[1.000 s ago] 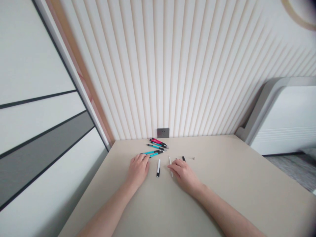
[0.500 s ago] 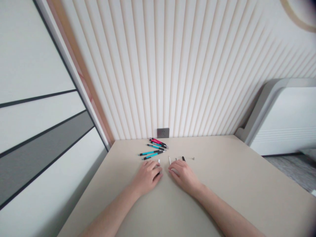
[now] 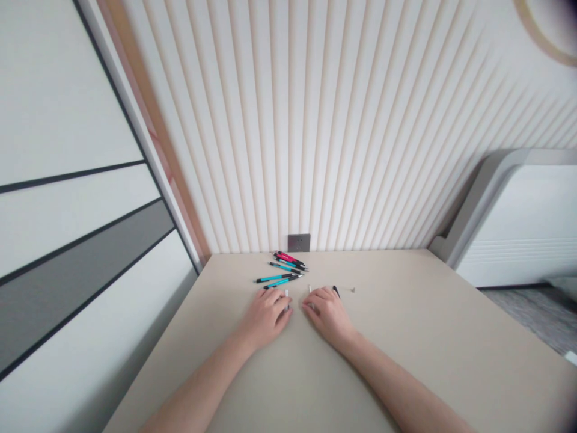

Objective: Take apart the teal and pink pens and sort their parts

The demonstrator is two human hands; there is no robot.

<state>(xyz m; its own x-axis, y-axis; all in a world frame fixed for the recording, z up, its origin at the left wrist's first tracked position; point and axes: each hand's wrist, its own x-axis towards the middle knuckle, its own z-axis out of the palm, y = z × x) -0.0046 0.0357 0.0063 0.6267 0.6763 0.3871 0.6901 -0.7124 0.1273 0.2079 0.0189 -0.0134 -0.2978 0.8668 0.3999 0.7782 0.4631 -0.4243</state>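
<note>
Projecting from the pinching left hand (image 3: 270, 316) over the bench (image 3: 387, 300) is a white barrel (image 3: 286, 293). Right hand (image 3: 329, 313), apart, partly covers a thin rod (image 3: 309, 288); grip cannot be told. Barrel likely light, stiff, slick; hold mid-length.

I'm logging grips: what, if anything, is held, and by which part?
The left hand seems to pinch a white barrel short of its far end; the right hand partly covers a white rod, grip unclear.

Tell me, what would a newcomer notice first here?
Probably the left hand, a white pen in its grasp, and the right hand nearby on the desk. Beyond the left one, bright blue and red pens lie toward the far edge, near a dark socket.
</note>
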